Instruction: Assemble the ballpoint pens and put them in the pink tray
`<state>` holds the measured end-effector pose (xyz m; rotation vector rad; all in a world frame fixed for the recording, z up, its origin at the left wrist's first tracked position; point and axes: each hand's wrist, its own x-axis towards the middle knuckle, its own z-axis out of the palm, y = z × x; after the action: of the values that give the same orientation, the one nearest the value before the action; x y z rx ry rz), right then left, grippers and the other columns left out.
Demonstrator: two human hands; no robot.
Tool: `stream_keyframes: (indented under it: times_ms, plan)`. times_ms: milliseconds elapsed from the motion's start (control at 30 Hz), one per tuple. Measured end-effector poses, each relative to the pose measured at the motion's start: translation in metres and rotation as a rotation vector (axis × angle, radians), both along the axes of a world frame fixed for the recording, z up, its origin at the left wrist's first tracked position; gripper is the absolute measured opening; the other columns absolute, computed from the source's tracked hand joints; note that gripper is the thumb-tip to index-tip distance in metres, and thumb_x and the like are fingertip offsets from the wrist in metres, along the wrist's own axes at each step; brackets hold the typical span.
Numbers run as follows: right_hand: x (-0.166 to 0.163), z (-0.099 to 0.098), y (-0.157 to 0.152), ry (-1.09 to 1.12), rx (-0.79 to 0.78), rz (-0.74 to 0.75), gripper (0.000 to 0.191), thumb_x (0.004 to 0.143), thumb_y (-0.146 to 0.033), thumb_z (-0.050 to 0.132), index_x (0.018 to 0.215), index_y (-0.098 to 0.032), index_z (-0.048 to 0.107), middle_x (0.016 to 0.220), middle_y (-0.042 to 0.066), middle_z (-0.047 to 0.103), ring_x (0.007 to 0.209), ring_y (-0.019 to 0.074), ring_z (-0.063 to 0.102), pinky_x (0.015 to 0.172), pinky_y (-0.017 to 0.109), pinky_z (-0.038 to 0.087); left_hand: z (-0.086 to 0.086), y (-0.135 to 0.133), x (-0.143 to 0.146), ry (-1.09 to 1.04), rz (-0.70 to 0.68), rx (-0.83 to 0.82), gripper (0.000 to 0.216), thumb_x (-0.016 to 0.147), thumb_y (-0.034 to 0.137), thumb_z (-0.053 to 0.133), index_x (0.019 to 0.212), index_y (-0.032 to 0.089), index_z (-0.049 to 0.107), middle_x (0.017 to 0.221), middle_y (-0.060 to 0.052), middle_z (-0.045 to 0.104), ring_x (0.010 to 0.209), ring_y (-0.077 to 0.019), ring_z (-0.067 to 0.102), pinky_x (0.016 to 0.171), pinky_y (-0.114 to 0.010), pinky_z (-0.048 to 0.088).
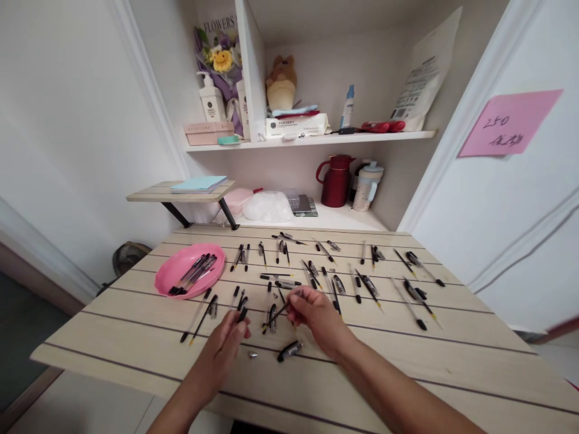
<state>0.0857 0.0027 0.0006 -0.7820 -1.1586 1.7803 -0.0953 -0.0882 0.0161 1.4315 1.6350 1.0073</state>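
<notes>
Several black pens and loose pen parts lie scattered over a pale wooden table (136,337). My left hand (226,346) is pinched on a short black pen part (243,314) near the table's middle. My right hand (316,316) is closed on a thin pen refill (277,313) that points down to the left, toward the left hand. A black pen cap (289,350) and a small silver tip (253,355) lie on the table just in front of both hands. A pink dish (168,278) at the left holds several whole black pens (194,272).
The table's back edge meets a white shelf unit with a red jug (335,179), a white cup (367,185), bottles and a soft toy. A small raised shelf (181,194) with blue paper stands at back left. A pink note (509,123) hangs on the right wall.
</notes>
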Motion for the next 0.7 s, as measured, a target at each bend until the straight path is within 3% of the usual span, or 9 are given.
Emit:
stream_keyframes:
  times_ms: [100,333,700]
  plan:
    - [0.008,0.013,0.010,0.066,0.065,-0.039,0.021,0.070,-0.035,0.062,0.075,-0.016,0.053,0.059,-0.003,0.055,0.051,0.0075,0.050,0.048,0.020,0.035,0.001,-0.001,0.001,-0.058,-0.037,0.001,0.028,0.083,0.042,0.037,0.078,0.018,0.050,0.063,0.003,0.046,0.049,-0.0092,0.035,0.047,-0.020,0.030]
    - [0.008,0.037,0.010,0.071,0.225,-0.055,0.015,0.077,-0.031,0.056,0.077,-0.016,0.054,0.064,-0.002,0.056,0.054,0.0076,0.051,0.050,0.020,0.037,-0.003,0.003,0.007,-0.163,-0.066,-0.055,0.028,0.081,0.044,0.042,0.079,0.017,0.050,0.067,0.002,0.048,0.047,-0.0060,0.034,0.042,-0.017,0.026]
    - [0.009,0.043,0.011,0.073,0.259,-0.117,0.014,0.077,-0.031,0.056,0.077,-0.017,0.054,0.063,-0.002,0.056,0.053,0.0079,0.051,0.050,0.020,0.037,-0.001,-0.001,0.004,-0.172,-0.057,-0.065,0.031,0.079,0.045,0.044,0.079,0.016,0.053,0.063,0.003,0.046,0.046,-0.0062,0.034,0.041,-0.017,0.026]
